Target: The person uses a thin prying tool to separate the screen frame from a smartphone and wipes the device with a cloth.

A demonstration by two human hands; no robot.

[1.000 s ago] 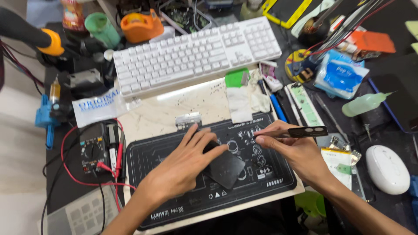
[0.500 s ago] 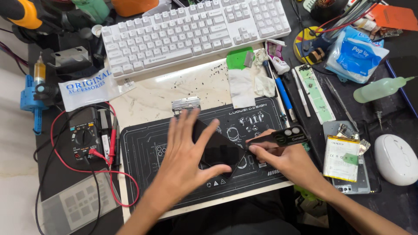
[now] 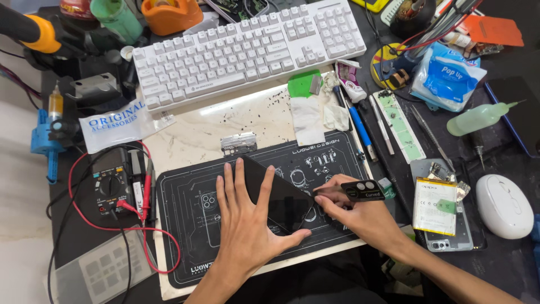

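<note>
Phone held flat on repair mat, bench centre.
Left hand (image 3: 244,225) spread, pressing dark phone (image 3: 278,194); right hand (image 3: 360,217) pinches black tweezers (image 3: 351,191) at its right edge. Best kept low, phone steady.

Left hand (image 3: 244,225) covers lower half of black phone (image 3: 278,194); tweezers' (image 3: 351,191) tip too small to make out; orange-handled tool (image 3: 25,28) cut by left edge.

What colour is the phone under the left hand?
Black, glossy: the phone under the left hand, in the head view.
</note>
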